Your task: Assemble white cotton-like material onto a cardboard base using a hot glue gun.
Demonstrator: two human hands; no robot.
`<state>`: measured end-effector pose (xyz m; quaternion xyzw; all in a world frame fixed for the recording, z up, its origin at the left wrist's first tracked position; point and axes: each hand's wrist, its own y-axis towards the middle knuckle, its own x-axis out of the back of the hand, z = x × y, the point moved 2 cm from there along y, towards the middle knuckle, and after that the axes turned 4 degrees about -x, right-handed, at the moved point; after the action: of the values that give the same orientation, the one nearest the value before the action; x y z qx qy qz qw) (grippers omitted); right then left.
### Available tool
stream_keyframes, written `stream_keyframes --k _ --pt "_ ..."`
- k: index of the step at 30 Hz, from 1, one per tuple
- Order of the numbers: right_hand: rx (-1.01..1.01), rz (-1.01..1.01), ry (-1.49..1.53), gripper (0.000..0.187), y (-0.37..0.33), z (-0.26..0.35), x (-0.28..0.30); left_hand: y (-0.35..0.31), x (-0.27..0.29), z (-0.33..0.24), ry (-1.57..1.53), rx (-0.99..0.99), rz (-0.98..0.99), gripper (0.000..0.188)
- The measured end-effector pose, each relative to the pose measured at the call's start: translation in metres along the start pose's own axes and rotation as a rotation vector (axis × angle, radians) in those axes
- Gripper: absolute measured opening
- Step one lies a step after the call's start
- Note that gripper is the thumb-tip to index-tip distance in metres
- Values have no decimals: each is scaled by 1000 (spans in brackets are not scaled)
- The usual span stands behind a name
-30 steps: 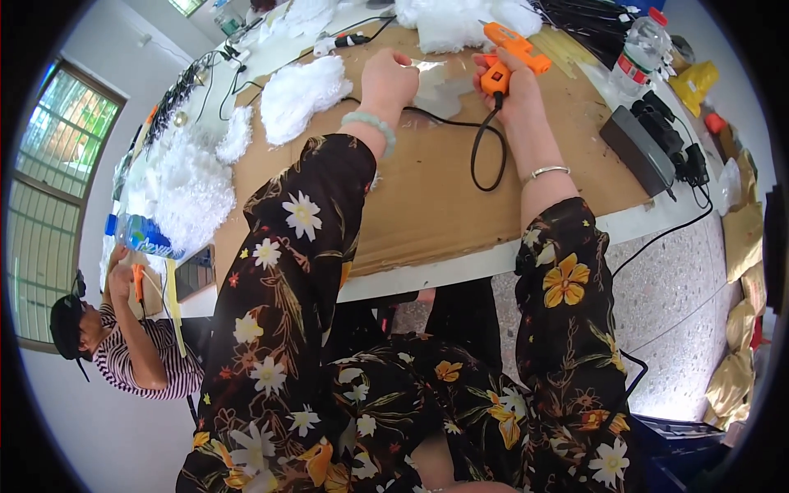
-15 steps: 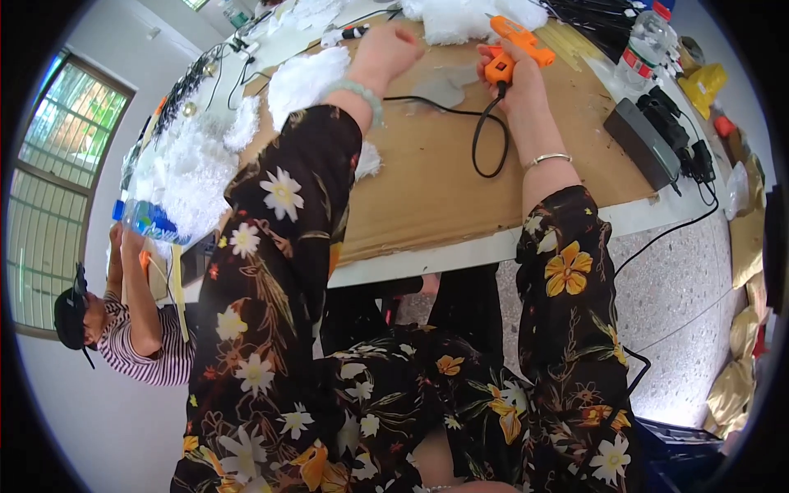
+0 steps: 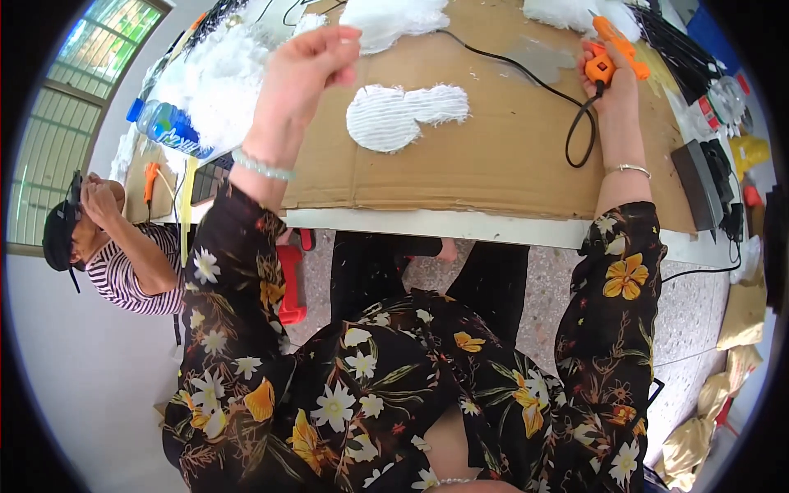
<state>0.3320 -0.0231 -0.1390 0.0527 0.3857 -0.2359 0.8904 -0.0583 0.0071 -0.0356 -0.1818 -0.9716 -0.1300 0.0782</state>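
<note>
My right hand [image 3: 612, 78] grips an orange hot glue gun [image 3: 620, 51] over the far right of the cardboard, its nozzle pointing away; a black cord loops down from its handle. My left hand [image 3: 308, 70] is raised over the left part of the cardboard, fingers curled in toward the thumb. Whatever it may pinch is too small or hidden. Between my hands lies a white fluffy ribbed piece [image 3: 394, 119], rounded at the left with a narrower arm to the right. Neither hand touches it. Another white fluffy piece [image 3: 390, 20] lies beyond it.
The cardboard sheet [image 3: 493, 177] covers the white table. White fluff [image 3: 218, 86] and a blue-capped bottle [image 3: 168, 127] are at left, near a co-worker in stripes [image 3: 136, 267]. A dark grey box [image 3: 699, 185] with cables and a clear bottle [image 3: 719, 107] stand at right.
The view has shifted. My left hand has moved left, and the white ribbed piece now shows fully. My right hand still holds the glue gun. The co-worker's hand has gone up to their head.
</note>
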Motion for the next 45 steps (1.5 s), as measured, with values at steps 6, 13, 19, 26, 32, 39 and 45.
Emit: stream_keyframes --k 6,13,19,26,32,39,45 --pt "9 0 -67 20 -3 5 -3 -27 23 40 -88 185 -65 14" --pt "5 -44 -102 20 -9 9 -10 -18 12 50 -59 233 -68 10" --pt "20 -30 -123 20 -9 7 -9 -13 7 51 22 251 -44 11" --pt "6 -22 -100 23 -6 5 -7 -2 18 54 20 278 -64 11" --pt "-6 -45 -107 24 -7 3 -11 0 9 57 132 115 -76 9" --pt "7 -43 -117 24 -10 6 -14 -9 0 52 159 7 -62 11" --pt "15 -38 -128 24 -9 5 -13 -12 -3 58 139 35 -65 10"
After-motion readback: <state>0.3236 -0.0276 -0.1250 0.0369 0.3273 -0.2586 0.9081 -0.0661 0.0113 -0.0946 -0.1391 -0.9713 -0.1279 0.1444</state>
